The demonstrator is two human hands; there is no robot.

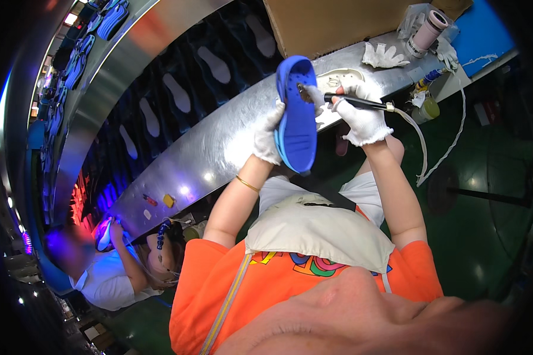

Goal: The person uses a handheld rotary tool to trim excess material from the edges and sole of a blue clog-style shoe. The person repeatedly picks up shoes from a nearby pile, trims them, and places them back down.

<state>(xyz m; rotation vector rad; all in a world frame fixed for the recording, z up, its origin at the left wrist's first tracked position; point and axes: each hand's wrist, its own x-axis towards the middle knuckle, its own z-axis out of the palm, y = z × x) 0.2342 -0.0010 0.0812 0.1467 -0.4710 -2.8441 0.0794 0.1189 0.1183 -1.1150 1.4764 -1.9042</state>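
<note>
My left hand (267, 137), in a white glove with bare fingertips, grips a blue shoe sole (301, 133) by its left side and holds it upright above the metal ledge. The sole has a raised rim and a lighter blue outer edge. My right hand (364, 121), gloved too, is closed round a black-handled brush (356, 102). Its pale bristles touch or nearly touch the dark patch inside the upper part of the sole. From the brush's back end a clear tube (421, 142) hangs down to the right. Behind the brush, partly hidden, lies a cream-coloured shoe-shaped piece (343, 77).
Left of the metal ledge (210, 145), a dark conveyor carries several grey insoles (176, 93). A cardboard box (331, 26), loose white glove (385, 56) and pink tumbler (426, 34) stand or lie beyond. A co-worker (115, 272) sits at lower left, holding a shoe part.
</note>
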